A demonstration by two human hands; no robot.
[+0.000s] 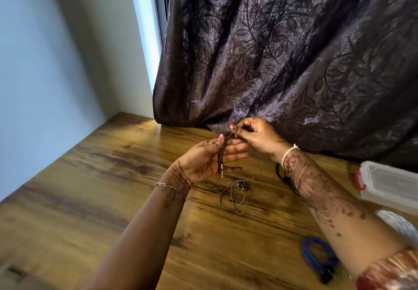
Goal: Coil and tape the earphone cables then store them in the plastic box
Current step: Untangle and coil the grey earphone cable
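A thin dark earphone cable (223, 154) is wound over the straight fingers of my left hand (210, 158), with the thumb pressing it and the jack plug hanging below the palm. My right hand (253, 134) pinches the same cable just above the left fingertips. The rest of that cable lies in loose loops with its earbuds (235, 195) on the wooden table (90, 187). A clear plastic box (389, 185) with a red latch stands shut at the right edge.
A coiled blue cable (319, 258) lies at the lower right by my right forearm. Another black cable (282, 175) sits partly hidden behind my right wrist. A white object (398, 221) lies below the box. A dark patterned curtain (294, 63) hangs onto the table's far edge.
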